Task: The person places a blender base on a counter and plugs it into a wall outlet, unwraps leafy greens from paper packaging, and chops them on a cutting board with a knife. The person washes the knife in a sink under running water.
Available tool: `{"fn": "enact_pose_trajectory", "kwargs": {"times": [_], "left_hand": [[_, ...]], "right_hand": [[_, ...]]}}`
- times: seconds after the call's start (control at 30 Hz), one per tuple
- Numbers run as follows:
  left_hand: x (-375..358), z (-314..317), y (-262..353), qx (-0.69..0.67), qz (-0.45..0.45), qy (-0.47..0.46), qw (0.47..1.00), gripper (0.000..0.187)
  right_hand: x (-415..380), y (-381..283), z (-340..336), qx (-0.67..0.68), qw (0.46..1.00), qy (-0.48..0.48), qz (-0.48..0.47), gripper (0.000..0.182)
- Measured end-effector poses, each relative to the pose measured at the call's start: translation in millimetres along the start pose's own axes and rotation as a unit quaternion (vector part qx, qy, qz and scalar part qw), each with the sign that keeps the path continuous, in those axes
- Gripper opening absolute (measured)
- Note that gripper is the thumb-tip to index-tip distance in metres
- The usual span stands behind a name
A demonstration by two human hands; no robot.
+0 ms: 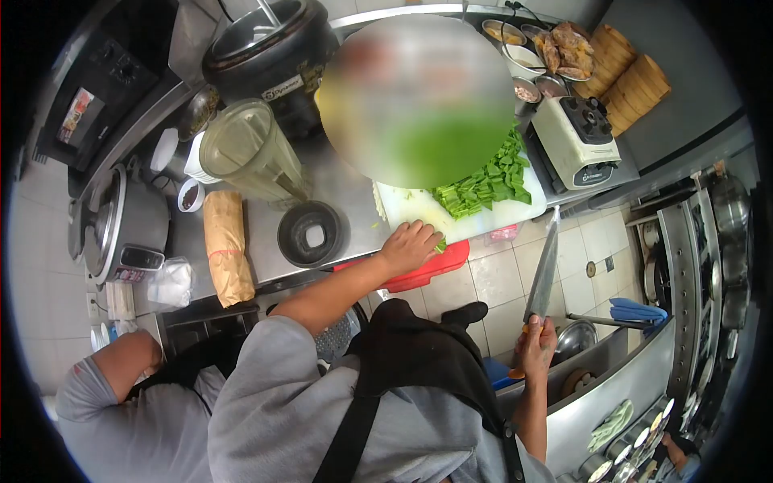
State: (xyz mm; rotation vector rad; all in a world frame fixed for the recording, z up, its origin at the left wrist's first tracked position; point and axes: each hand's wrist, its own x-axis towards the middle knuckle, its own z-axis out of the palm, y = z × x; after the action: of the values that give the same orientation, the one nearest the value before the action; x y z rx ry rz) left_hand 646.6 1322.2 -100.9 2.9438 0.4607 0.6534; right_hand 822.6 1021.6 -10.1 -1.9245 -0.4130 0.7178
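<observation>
My left hand rests at the near edge of the white cutting board, its fingers curled over a small bit of leafy greens. A heap of chopped leafy greens lies on the board just beyond it. Out to the right, my right hand grips a kitchen knife by its orange handle. The long blade points away from me, over the floor and apart from the board. A round blurred patch hides the far part of the board and what lies there.
A blender base stands right of the board. To the left are a blender jar, a black bowl, a brown paper package and a rice cooker. A red lid-like object sits below the board. Another person's arm is at lower left.
</observation>
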Motion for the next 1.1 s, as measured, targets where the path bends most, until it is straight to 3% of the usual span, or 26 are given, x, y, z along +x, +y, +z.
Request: {"fn": "enact_pose_trajectory", "kwargs": {"times": [0.27,0.37,0.47,0.53,0.67,0.73,0.77,0.83,0.9,0.93,1.0,1.03,1.1], "left_hand": [[-5,17,-4,0.027,0.053,0.002,0.998,0.024],[-4,13,-4,-0.014,0.069,0.008,0.997,0.015],[2,10,-6,-0.086,0.052,-0.039,0.994,0.015],[5,8,-3,-0.109,-0.019,-0.057,0.992,0.02],[18,10,8,-0.133,-0.069,-0.039,0.988,0.02],[46,5,28,-0.256,-0.2,0.127,0.937,0.019],[62,1,45,-0.253,-0.199,0.12,0.939,0.019],[106,-2,92,-0.458,-0.32,-0.02,0.829,0.022],[126,49,123,-0.42,-0.327,-0.17,0.829,0.023],[134,75,141,-0.42,-0.317,-0.18,0.831,0.023],[154,124,183,-0.53,-0.264,-0.253,0.765,0.021],[165,142,201,-0.534,-0.243,-0.27,0.763,0.021],[185,170,236,-0.587,-0.397,-0.403,0.579,0.02]], "right_hand": [[1,-2,-9,-0.072,0.997,0.024,-0.022,0.034],[0,-6,-12,-0.041,0.999,0.027,-0.016,0.035],[1,-8,-17,-0.007,0.999,0.045,-0.016,0.035],[5,3,-28,0.014,0.999,0.052,-0.004,0.034],[16,20,-56,0.069,0.995,0.07,0.013,0.032],[23,27,-73,0.098,0.991,0.081,0.029,0.032],[29,33,-82,0.104,0.991,0.08,0.035,0.032],[44,46,-104,0.143,0.983,0.103,0.052,0.032],[57,52,-123,0.14,0.98,0.129,0.057,0.032],[62,55,-136,0.147,0.977,0.141,0.063,0.032],[69,73,-169,0.149,0.97,0.181,0.06,0.032],[69,68,-184,0.158,0.964,0.195,0.084,0.032],[72,109,-216,0.106,0.965,0.236,0.039,0.035]]}}
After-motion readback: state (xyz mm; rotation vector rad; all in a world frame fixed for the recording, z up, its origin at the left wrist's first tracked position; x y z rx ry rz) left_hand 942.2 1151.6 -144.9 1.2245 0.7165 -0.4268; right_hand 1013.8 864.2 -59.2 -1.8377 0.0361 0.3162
